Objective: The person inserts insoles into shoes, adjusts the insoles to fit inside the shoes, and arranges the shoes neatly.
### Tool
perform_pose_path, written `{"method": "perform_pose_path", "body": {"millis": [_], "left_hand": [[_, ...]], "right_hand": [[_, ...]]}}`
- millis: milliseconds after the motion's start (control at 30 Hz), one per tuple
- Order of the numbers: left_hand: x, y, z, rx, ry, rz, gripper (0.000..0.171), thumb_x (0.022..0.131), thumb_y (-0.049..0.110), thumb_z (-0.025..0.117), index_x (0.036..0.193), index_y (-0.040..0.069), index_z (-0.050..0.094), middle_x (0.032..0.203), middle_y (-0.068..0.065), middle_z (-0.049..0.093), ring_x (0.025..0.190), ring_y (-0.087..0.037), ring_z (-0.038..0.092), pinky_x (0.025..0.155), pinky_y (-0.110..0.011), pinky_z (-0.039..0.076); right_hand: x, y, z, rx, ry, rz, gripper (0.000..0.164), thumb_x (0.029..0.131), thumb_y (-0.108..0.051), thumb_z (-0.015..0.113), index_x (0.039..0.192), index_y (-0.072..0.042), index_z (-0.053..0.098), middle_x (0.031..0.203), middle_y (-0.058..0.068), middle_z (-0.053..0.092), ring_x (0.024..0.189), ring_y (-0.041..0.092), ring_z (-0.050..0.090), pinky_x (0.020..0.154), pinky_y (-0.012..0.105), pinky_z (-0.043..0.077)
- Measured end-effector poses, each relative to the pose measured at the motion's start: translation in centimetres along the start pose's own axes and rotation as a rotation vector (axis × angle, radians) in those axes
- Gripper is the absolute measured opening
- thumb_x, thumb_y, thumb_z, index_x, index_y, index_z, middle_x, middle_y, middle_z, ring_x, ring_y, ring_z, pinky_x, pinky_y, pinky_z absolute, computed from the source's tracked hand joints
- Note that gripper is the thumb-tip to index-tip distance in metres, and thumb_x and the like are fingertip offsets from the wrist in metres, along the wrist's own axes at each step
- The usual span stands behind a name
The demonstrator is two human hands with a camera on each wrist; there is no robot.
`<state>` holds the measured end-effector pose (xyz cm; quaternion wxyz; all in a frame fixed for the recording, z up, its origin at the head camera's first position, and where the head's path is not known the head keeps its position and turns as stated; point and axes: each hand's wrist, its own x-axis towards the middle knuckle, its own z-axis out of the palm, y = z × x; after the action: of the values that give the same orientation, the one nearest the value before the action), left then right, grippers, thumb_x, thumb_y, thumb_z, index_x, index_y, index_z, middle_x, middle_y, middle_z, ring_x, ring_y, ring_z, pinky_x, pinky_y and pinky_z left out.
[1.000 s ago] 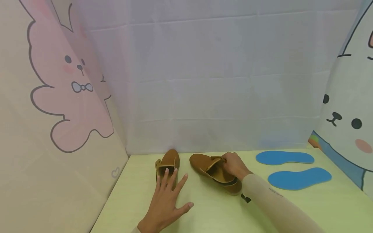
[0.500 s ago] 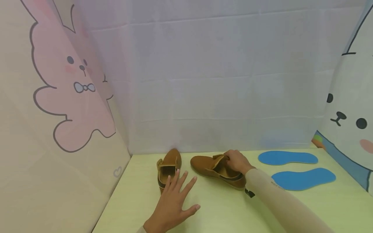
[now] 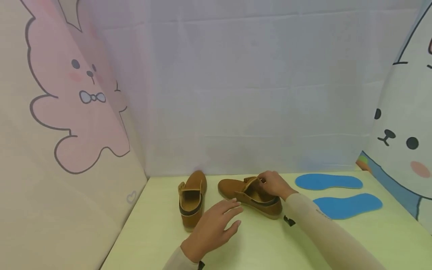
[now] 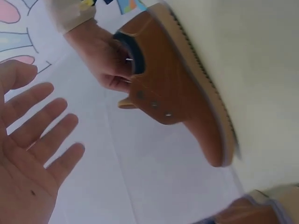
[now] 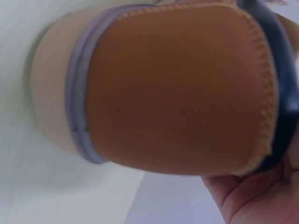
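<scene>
The head view looks forward and down from the near side, wide across the counter (image 3: 256,251) to the far curtain (image 3: 219,93); the left wrist view, turned sideways, looks past the left hand (image 4: 23,163); the right wrist view is very close to a heel (image 5: 180,93); all three share the shoe on the right (image 3: 248,197).

White backdrop cloth (image 3: 253,93) and cartoon-printed side curtains (image 3: 20,195) around a pale tabletop (image 3: 263,243) show a curtained-off booth.
</scene>
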<state>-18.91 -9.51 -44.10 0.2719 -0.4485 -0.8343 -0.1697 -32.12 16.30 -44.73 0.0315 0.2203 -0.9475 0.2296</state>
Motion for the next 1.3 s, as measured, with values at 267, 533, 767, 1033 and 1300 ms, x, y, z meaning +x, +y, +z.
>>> {"method": "perform_pose_path", "body": {"millis": [267, 533, 767, 1033, 1300], "left_hand": [[4.4, -0.4, 1.3, 0.02, -0.088, 0.07, 0.034, 0.094, 0.026, 0.054, 0.126, 0.013, 0.056, 0.129, -0.002, 0.053, 0.125, -0.015, 0.042, 0.1, -0.026, 0.035], [5.7, -2.0, 3.9, 0.048, -0.275, 0.006, 0.034, 0.099, 0.035, 0.044, 0.125, 0.016, 0.056, 0.134, 0.001, 0.05, 0.126, -0.013, 0.041, 0.098, -0.021, 0.035], [5.8, -3.2, 5.4, 0.045, -0.281, -0.05, 0.036, 0.098, 0.033, 0.047, 0.126, 0.012, 0.057, 0.134, -0.003, 0.05, 0.128, -0.017, 0.039, 0.1, -0.025, 0.034], [7.0, -3.5, 5.7, 0.1, -0.194, -0.111, 0.035, 0.096, 0.029, 0.051, 0.126, 0.011, 0.057, 0.133, -0.005, 0.051, 0.127, -0.019, 0.04, 0.102, -0.029, 0.033], [7.9, -3.9, 6.6, 0.081, -0.14, -0.342, 0.038, 0.095, 0.032, 0.055, 0.13, 0.018, 0.054, 0.128, -0.006, 0.055, 0.109, -0.021, 0.056, 0.077, -0.028, 0.051]], "right_hand": [[-0.9, -0.2, -0.2, 0.016, 0.099, 0.007, 0.019, 0.09, -0.012, 0.059, 0.107, -0.009, 0.067, 0.104, 0.008, 0.066, 0.092, 0.026, 0.061, 0.077, 0.042, 0.051], [-1.9, -0.3, 1.2, 0.04, 0.198, 0.014, 0.021, 0.09, -0.01, 0.06, 0.109, -0.01, 0.067, 0.102, 0.008, 0.066, 0.086, 0.022, 0.062, 0.071, 0.038, 0.052], [-2.2, -0.7, 1.3, 0.065, 0.175, 0.051, 0.023, 0.09, -0.011, 0.059, 0.113, -0.011, 0.065, 0.102, 0.006, 0.066, 0.083, 0.019, 0.063, 0.069, 0.034, 0.052], [-2.7, -0.4, 0.9, 0.027, 0.196, 0.022, 0.025, 0.089, -0.008, 0.06, 0.113, -0.008, 0.065, 0.106, 0.009, 0.065, 0.09, 0.024, 0.062, 0.075, 0.038, 0.052], [-2.7, -0.2, 1.2, 0.043, 0.194, 0.045, 0.024, 0.089, -0.01, 0.061, 0.112, -0.012, 0.066, 0.103, 0.004, 0.066, 0.088, 0.02, 0.063, 0.075, 0.036, 0.052]]}}
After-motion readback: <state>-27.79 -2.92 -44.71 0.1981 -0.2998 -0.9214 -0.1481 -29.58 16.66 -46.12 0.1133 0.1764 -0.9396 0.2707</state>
